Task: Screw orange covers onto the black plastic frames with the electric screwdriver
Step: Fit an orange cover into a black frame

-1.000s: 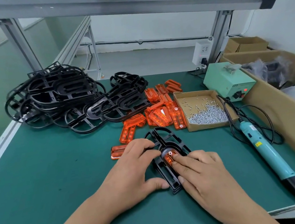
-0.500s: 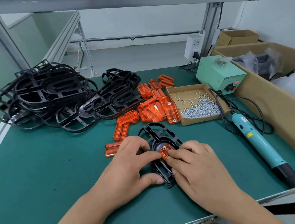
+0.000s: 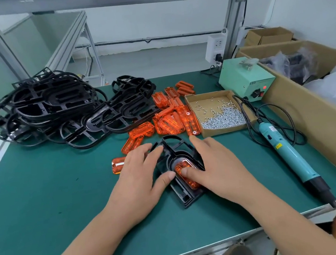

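Seating orange cover (image 3: 186, 174) in black frame (image 3: 173, 145) near tabletop's front edge with left hand (image 3: 139, 176) and right hand (image 3: 215, 168) splayed open; next, likely screws (image 3: 222, 118), then screwdriver (image 3: 287, 153).

A green mat covers the surface (image 3: 46, 204). Near its far right corner stands a mint-green power supply box (image 3: 243, 79) with a red lamp (image 3: 264, 87) lit on its front. Behind it, a white socket block (image 3: 215, 47) hangs beside an aluminium post (image 3: 232, 21). Along the right edge sit open cardboard boxes (image 3: 308, 115), one holding plastic bags (image 3: 294, 64).
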`<control>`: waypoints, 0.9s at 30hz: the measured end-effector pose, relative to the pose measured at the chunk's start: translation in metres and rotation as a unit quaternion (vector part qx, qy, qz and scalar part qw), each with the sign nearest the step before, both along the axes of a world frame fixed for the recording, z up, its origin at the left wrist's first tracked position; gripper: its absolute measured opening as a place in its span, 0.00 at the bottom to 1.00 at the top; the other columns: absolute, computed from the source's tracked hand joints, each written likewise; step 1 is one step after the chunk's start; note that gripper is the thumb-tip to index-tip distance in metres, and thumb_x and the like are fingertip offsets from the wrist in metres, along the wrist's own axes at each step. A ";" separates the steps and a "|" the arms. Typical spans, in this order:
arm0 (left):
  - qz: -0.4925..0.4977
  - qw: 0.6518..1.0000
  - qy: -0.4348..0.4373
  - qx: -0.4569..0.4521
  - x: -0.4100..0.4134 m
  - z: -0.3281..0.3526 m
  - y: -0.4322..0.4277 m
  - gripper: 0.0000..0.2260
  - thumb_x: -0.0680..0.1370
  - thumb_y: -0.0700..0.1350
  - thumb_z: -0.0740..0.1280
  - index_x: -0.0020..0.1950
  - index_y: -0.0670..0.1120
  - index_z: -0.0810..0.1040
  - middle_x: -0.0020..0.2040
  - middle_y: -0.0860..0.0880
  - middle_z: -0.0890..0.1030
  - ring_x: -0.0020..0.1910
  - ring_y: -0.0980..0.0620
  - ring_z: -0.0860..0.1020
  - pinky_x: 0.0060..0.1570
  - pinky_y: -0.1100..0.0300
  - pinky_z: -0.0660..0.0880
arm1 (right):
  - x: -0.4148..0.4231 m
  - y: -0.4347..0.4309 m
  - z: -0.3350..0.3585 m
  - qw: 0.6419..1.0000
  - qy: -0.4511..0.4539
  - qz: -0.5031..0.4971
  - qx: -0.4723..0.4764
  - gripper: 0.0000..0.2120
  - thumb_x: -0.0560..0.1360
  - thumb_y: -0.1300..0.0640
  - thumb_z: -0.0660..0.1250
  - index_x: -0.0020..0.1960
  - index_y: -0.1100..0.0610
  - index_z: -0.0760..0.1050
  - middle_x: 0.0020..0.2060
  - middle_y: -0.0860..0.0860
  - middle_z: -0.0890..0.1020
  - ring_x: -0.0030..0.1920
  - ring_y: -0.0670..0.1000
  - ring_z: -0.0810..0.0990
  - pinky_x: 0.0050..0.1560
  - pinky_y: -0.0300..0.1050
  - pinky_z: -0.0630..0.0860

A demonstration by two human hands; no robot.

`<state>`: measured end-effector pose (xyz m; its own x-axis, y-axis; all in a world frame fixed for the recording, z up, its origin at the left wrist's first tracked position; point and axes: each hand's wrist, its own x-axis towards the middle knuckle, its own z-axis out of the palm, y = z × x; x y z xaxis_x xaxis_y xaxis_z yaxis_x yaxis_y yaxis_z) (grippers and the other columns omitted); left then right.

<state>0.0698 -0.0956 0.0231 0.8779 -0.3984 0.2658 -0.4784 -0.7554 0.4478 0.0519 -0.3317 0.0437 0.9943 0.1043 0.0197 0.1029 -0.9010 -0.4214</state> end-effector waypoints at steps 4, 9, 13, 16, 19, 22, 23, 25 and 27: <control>-0.009 0.995 0.068 -0.066 0.002 -0.002 0.001 0.37 0.78 0.67 0.66 0.84 0.55 0.62 0.82 0.56 0.62 0.78 0.55 0.66 0.77 0.53 0.67 | 0.001 -0.003 -0.006 0.985 0.021 -0.016 0.171 0.43 0.72 0.35 0.74 0.81 0.34 0.57 0.59 0.37 0.70 0.59 0.30 0.68 0.59 0.29 0.65; 0.018 0.961 0.147 -0.232 0.007 -0.006 0.005 0.43 0.69 0.68 0.76 0.77 0.76 0.55 0.68 0.74 0.69 0.61 0.69 0.76 0.55 0.70 0.74 | 0.008 -0.008 -0.010 0.958 0.019 -0.031 0.283 0.42 0.71 0.47 0.82 0.80 0.42 0.67 0.64 0.34 0.78 0.60 0.28 0.75 0.55 0.18 0.66; -0.004 0.901 0.236 -0.363 0.012 -0.011 0.000 0.48 0.68 0.62 0.78 0.82 0.66 0.54 0.69 0.65 0.76 0.60 0.57 0.82 0.56 0.56 0.80 | 0.009 -0.008 -0.009 0.932 0.009 -0.027 0.361 0.41 0.70 0.49 0.82 0.78 0.40 0.69 0.64 0.35 0.80 0.64 0.35 0.78 0.64 0.30 0.71; -0.004 0.882 0.263 -0.390 0.016 -0.013 -0.001 0.41 0.72 0.50 0.78 0.80 0.65 0.61 0.61 0.62 0.81 0.45 0.46 0.85 0.44 0.50 0.83 | 0.008 -0.006 -0.012 0.947 -0.006 -0.010 0.320 0.39 0.72 0.49 0.80 0.79 0.40 0.68 0.64 0.26 0.77 0.65 0.28 0.74 0.60 0.21 0.66; 0.000 0.883 0.255 -0.393 0.018 -0.015 0.000 0.39 0.72 0.48 0.77 0.81 0.60 0.65 0.56 0.61 0.81 0.41 0.49 0.84 0.43 0.51 0.83 | 0.004 -0.001 -0.012 0.966 -0.031 0.009 0.258 0.37 0.74 0.46 0.76 0.80 0.35 0.64 0.71 0.29 0.70 0.71 0.29 0.68 0.67 0.23 0.61; 0.009 0.884 0.256 -0.391 0.019 -0.016 0.001 0.40 0.71 0.49 0.77 0.82 0.57 0.65 0.54 0.61 0.81 0.39 0.50 0.84 0.46 0.47 0.83 | 0.000 -0.001 -0.014 0.981 -0.055 0.059 0.176 0.29 0.78 0.43 0.69 0.77 0.36 0.68 0.75 0.36 0.64 0.74 0.36 0.65 0.73 0.35 0.62; 0.011 0.886 0.256 -0.387 0.020 -0.017 0.001 0.41 0.71 0.50 0.77 0.82 0.57 0.64 0.54 0.61 0.81 0.39 0.50 0.84 0.48 0.46 0.83 | -0.001 -0.003 -0.014 0.985 -0.057 0.071 0.147 0.26 0.79 0.42 0.67 0.77 0.38 0.70 0.77 0.39 0.62 0.75 0.40 0.65 0.75 0.40 0.63; 0.008 0.896 0.245 -0.370 0.020 -0.017 0.003 0.42 0.70 0.55 0.77 0.82 0.60 0.63 0.55 0.60 0.82 0.41 0.52 0.84 0.51 0.45 0.83 | -0.003 -0.008 -0.015 0.990 -0.062 0.087 0.094 0.25 0.81 0.37 0.64 0.76 0.40 0.72 0.78 0.43 0.61 0.77 0.45 0.62 0.76 0.47 0.64; 0.004 0.913 0.219 -0.345 0.019 -0.016 0.005 0.40 0.69 0.60 0.76 0.79 0.69 0.64 0.54 0.59 0.83 0.42 0.52 0.82 0.54 0.44 0.83 | -0.004 -0.012 -0.014 0.990 -0.069 0.102 0.065 0.27 0.81 0.34 0.61 0.77 0.42 0.71 0.78 0.44 0.61 0.78 0.46 0.61 0.75 0.49 0.64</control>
